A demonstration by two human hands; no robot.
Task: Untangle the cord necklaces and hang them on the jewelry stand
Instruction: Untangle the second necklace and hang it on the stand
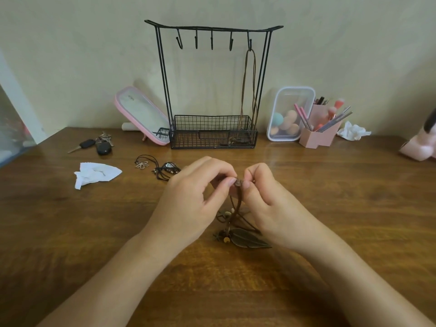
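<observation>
1. Your left hand (188, 199) and right hand (271, 204) meet fingertip to fingertip. Each pinches the thin brown cord necklace (238, 183) at its small knot, thumb against forefinger.
2. Below your fingers, the cord drops to a bronze metal leaf pendant (250, 240) lying on the brown wooden table (330, 208) between your wrists.
3. Just left of your left fingers lies a tangle of dark cord necklaces (162, 168).
4. Straight beyond your fingertips stands the black wire jewelry stand (212, 27). A long brown cord necklace (250, 86) hangs from its rightmost hook.

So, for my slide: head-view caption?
Left hand and right hand pinch the leaf-pendant necklace; another necklace hangs on the stand.
</observation>
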